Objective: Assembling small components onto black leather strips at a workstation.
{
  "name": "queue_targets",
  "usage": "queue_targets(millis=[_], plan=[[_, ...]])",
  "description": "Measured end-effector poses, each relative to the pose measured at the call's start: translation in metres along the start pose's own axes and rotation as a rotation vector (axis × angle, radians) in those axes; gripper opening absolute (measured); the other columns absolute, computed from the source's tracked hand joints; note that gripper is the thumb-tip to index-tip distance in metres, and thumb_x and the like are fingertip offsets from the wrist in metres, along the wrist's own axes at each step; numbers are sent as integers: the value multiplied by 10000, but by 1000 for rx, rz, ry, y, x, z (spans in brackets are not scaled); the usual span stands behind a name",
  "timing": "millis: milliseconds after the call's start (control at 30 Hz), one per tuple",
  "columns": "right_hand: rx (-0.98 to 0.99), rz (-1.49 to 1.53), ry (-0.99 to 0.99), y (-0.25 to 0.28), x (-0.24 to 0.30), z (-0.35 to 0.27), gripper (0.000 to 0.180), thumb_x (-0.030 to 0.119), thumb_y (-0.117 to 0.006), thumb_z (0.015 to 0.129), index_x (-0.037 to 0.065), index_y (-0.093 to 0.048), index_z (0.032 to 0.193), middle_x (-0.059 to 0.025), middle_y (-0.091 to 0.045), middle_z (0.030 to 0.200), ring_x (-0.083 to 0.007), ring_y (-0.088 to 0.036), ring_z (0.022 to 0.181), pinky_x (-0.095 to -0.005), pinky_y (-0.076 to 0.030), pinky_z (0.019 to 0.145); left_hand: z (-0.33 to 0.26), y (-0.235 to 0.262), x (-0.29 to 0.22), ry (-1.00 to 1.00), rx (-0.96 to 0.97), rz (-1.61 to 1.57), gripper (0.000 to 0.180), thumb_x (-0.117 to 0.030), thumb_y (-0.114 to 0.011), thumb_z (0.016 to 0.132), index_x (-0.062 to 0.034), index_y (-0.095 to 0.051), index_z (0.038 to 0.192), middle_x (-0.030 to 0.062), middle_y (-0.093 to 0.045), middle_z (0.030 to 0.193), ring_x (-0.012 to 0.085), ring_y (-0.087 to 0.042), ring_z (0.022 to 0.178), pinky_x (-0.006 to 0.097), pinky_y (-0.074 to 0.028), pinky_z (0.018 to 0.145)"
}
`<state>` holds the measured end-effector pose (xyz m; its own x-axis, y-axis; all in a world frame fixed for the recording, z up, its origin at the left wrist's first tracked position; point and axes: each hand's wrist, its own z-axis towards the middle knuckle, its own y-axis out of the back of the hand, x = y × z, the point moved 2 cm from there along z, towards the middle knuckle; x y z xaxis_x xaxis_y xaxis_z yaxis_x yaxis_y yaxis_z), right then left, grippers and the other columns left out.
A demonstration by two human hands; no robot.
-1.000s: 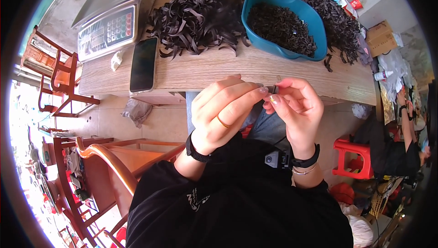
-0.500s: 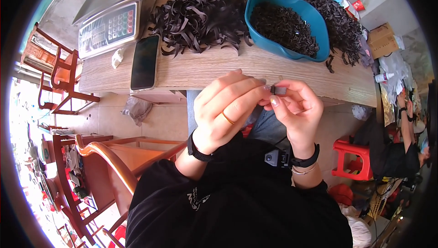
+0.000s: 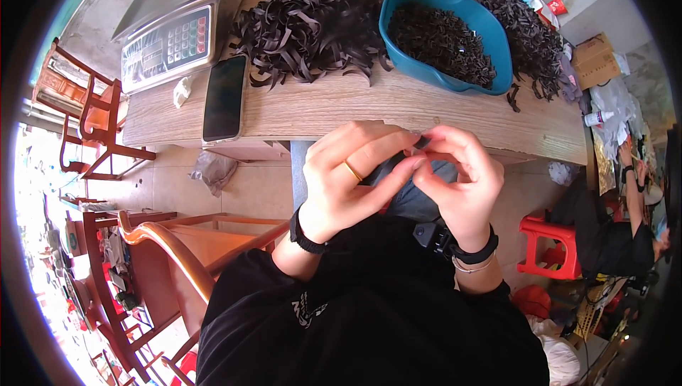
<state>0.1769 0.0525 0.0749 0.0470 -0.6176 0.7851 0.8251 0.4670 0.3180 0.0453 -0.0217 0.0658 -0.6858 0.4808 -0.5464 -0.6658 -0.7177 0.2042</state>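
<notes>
My left hand, with a gold ring and a black wristband, meets my right hand just below the table's front edge. Both pinch a small black piece between their fingertips; most of it is hidden by the fingers. On the wooden table above lie a heap of black strips and a blue bowl filled with small black pieces. A second dark heap lies right of the bowl.
A weighing scale stands at the table's left, with a dark phone and a crumpled white scrap beside it. Wooden chairs stand left, a red stool right. Another person sits at the far right.
My hands have drawn closer together, the right fingers curling over the small black piece. They have dropped slightly in the picture.
</notes>
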Motion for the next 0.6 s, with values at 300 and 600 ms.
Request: queue_targets(millis=[300,600], plan=[[-98,-105,170,-9,2,-1,328,-80,-731,657,-27,-592,950,-88,-647,794,-129,-644,648,-232,-512,610,-11,0,-5,241,-132,-162,171,51,-710,707,-18,-653,853,95,-674,829,190,-656,732,266,-510,663],[-33,92,134,-7,5,-3,311,-94,-708,681,-53,-576,960,-85,-637,801,-115,-631,668,-222,-496,646,-4,11,-10,2,-98,-53,242,94,-701,653,4,-639,870,128,-669,863,207,-660,738,261,-521,642]])
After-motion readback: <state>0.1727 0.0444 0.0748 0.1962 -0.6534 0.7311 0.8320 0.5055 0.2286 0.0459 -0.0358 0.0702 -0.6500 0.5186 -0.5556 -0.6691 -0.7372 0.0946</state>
